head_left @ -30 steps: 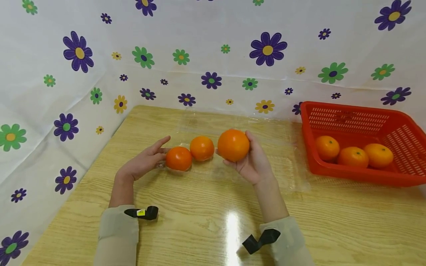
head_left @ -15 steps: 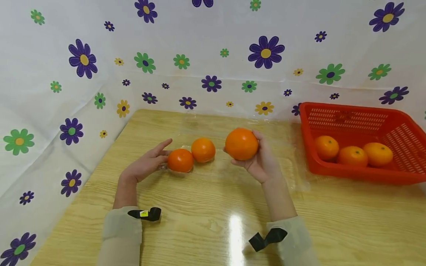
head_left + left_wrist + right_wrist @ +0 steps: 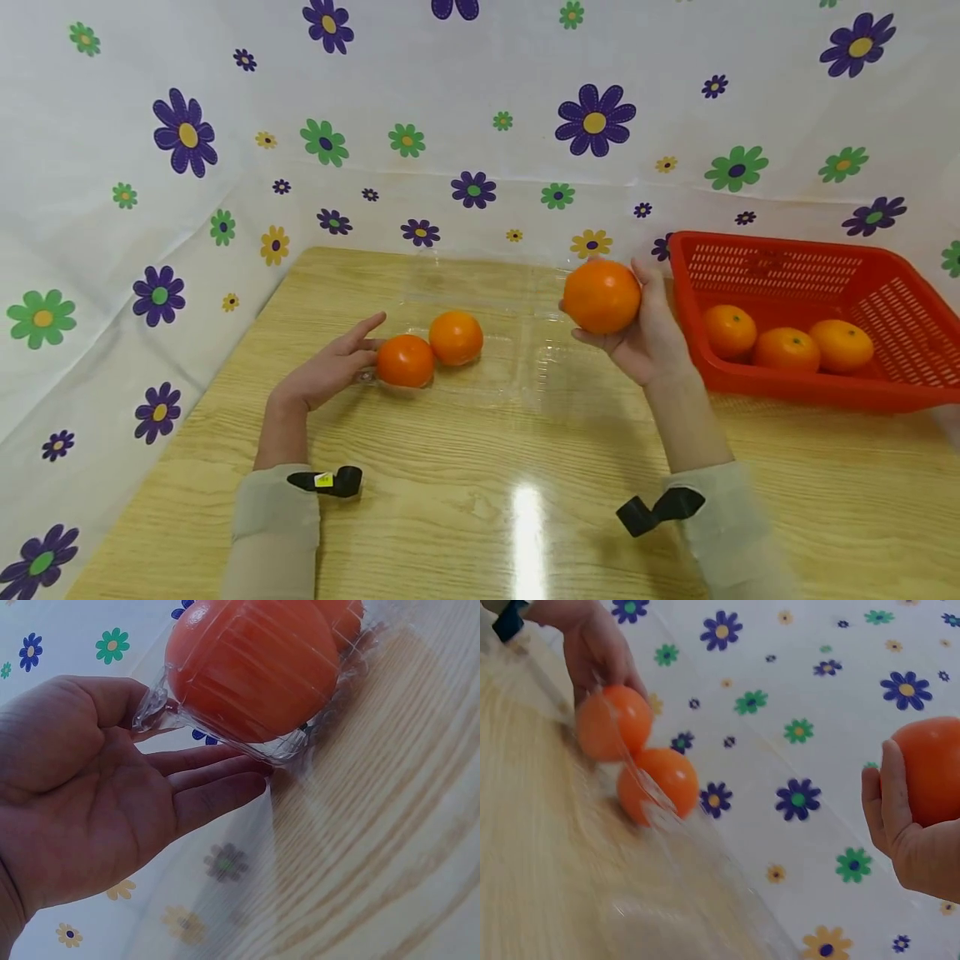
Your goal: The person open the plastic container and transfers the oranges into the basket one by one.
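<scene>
My right hand point(image 3: 637, 337) grips a large, smooth orange point(image 3: 602, 297), raised above the right part of an unfolded clear plastic box point(image 3: 517, 367). In the right wrist view its fingers point(image 3: 894, 791) curl along the fruit's side. Two more oranges sit touching in the left part of the box, a near-left orange point(image 3: 405, 361) and a farther orange point(image 3: 456, 337). At the box's left corner, my left hand point(image 3: 326, 371) holds the edge. Its thumb is at the plastic corner tab, and straight fingers lie against the outside wall, as the left wrist view shows.
A red slotted basket point(image 3: 795, 387) stands on the right with three oranges point(image 3: 786, 350) inside. The wooden table point(image 3: 420, 483) runs back to a white flower-patterned cloth point(image 3: 420, 75) hanging behind and along the left.
My right hand has carried its orange rightward and slightly back, from beside the two boxed oranges toward the basket. The left hand and the boxed oranges hold their places.
</scene>
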### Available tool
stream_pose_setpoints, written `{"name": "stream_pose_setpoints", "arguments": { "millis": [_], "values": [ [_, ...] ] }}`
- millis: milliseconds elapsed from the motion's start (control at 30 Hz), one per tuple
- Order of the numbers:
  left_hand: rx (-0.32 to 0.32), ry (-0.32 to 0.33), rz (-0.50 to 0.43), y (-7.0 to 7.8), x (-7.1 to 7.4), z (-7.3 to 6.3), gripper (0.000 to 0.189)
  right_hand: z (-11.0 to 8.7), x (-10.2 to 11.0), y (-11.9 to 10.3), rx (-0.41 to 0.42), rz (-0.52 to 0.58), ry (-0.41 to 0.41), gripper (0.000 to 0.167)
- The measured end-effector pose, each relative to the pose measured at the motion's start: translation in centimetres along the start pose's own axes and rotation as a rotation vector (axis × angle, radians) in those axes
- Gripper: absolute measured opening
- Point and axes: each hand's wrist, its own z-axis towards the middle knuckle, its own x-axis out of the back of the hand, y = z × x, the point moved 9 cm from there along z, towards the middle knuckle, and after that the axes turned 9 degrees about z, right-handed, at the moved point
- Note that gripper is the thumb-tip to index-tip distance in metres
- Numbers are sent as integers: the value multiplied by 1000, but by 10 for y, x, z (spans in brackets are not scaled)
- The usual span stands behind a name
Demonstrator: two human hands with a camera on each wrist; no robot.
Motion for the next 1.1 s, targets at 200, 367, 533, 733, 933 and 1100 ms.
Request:
{"name": "stream_pose_setpoints", "arguments": {
  "millis": [200, 367, 533, 733, 933, 1100],
  "values": [
    [-4, -1, -5, 0, 1, 2, 63, -3, 10, -43, 61, -206, -7, 37],
    [-5, 0, -15, 2, 1, 2, 63, -11, 25, -74, 143, -440, 58, 50],
    [-2, 1, -10, 1, 1, 2, 63, -20, 49, -103, 240, -823, 198, 55],
    [2, 4, -20, 0, 0, 0, 64, -26, 68, -134, 376, -1198, 353, 54],
    [-1, 5, -36, -1, 0, -2, 64, -27, 71, -156, 489, -1642, 450, 53],
    [-11, 5, -45, -2, 0, -2, 64, -21, 81, -163, 405, -1984, 441, 53]
  ]
}}
